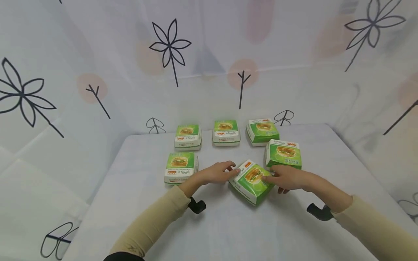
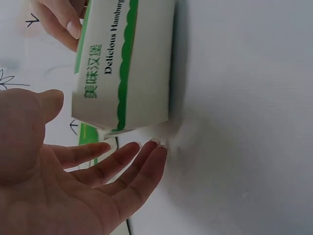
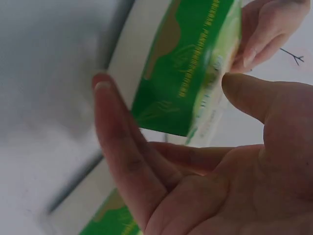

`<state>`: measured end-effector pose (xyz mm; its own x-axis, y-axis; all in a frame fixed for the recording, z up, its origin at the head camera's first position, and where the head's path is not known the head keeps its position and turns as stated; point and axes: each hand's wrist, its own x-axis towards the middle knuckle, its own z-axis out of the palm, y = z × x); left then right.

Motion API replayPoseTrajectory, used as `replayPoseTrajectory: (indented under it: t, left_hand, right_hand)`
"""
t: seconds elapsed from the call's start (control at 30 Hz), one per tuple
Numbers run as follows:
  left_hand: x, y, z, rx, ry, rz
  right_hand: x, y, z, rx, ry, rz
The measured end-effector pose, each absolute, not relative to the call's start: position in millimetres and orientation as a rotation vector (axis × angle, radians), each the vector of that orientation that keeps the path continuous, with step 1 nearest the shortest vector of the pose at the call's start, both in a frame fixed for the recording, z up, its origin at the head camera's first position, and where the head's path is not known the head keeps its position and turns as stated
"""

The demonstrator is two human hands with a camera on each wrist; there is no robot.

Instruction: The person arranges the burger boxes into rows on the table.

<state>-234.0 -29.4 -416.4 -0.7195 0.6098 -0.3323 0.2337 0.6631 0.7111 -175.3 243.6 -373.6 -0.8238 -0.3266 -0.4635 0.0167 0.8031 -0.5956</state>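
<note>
A square green-and-white cardboard box [image 1: 250, 184] is flanked by the left hand [image 1: 216, 173] and right hand [image 1: 289, 177], both loosely spread, nothing gripped.

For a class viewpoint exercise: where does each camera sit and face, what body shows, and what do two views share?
Head: on the head, facing forward and down at six hamburger boxes; left hand, right hand and sleeves show.
Left wrist: on that wrist, facing the mostly white side of the nearest box; both hands show.
Right wrist: on that wrist, facing its green-printed side; both hands show.
Both wrist views share this box.
</note>
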Motion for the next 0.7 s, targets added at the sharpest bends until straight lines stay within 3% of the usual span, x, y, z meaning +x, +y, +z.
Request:
replayPoseTrajectory:
  t: [0.33, 0.7]
  left_hand:
    - [-232.9, -28.6, -427.4, 0.644, 2.287, 0.905]
    - [-212.0, -30.6, -420.5, 0.61, 2.363, 0.85]
  right_hand:
    - [-181.7, 243.5, -385.0, -0.245, 2.359, -0.937]
    - [-191.5, 236.5, -385.7, -0.356, 2.668, -0.744]
